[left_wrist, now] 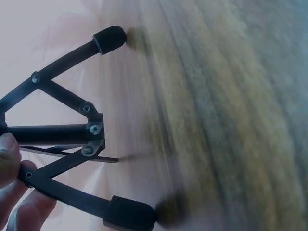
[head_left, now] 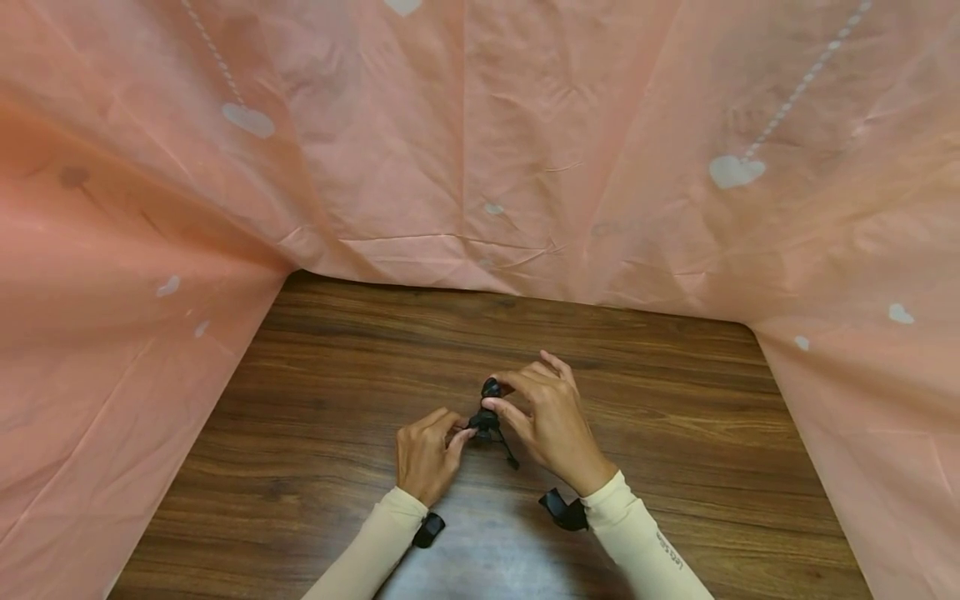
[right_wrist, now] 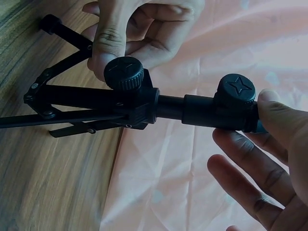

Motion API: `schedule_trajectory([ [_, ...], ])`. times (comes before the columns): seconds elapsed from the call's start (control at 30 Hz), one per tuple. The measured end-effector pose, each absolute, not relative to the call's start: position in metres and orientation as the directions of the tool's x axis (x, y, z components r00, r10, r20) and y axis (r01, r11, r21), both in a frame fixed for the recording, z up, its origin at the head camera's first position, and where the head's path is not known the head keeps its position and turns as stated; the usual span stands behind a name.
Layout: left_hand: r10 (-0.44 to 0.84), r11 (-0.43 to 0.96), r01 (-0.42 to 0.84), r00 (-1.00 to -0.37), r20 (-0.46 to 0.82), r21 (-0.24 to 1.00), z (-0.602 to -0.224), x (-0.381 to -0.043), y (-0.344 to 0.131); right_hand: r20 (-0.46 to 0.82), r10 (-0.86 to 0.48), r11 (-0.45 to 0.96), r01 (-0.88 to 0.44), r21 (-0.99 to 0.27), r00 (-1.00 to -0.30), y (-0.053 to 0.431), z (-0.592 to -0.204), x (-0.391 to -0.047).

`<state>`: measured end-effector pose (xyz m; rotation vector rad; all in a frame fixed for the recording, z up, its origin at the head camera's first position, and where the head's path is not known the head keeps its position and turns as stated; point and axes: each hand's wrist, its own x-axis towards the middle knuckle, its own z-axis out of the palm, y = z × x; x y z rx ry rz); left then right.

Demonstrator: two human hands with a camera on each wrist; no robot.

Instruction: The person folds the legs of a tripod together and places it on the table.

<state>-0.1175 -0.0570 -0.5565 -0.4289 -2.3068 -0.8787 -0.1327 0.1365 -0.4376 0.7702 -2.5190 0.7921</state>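
Note:
A small black tripod (head_left: 486, 423) with spread, hinged legs is between both hands above the wooden table. My left hand (head_left: 426, 457) pinches it near the collar and one leg, beside a round knob (right_wrist: 124, 73) with a star mark. With thumb and fingers, my right hand (head_left: 555, 425) grips the top end of its central tube, by a second star-marked knob (right_wrist: 236, 89); the other right fingers stay off it. In the left wrist view two rubber feet (left_wrist: 129, 213) lie close to the table with shadows beside them; whether they touch cannot be told.
The brown wood-grain table (head_left: 337, 350) is bordered at the back and both sides by pink sheeting (head_left: 525, 167) with white hearts. Black straps or mounts (head_left: 564, 510) sit at both wrists, below cream sleeves (head_left: 637, 533).

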Motion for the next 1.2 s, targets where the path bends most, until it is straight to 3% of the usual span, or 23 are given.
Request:
schedule_trajectory([
  [0.7,-0.065,0.682,0.436,-0.764,0.642,0.587,-0.558,-0.115,-0.046,0.527,-0.384,0.677,-0.619,-0.397,-0.758,0.135,-0.436,-0.132],
  [1.03,-0.062,0.617,0.388,-0.844,0.533,0.685,-0.548,-0.113,-0.044,0.518,-0.382,0.679,-0.613,-0.404,-0.765,0.136,-0.436,-0.132],
  [1.2,-0.103,0.617,0.356,-0.848,0.520,0.702,-0.547,-0.112,-0.039,0.519,-0.378,0.681,-0.610,-0.405,-0.767,0.135,-0.436,-0.132],
])
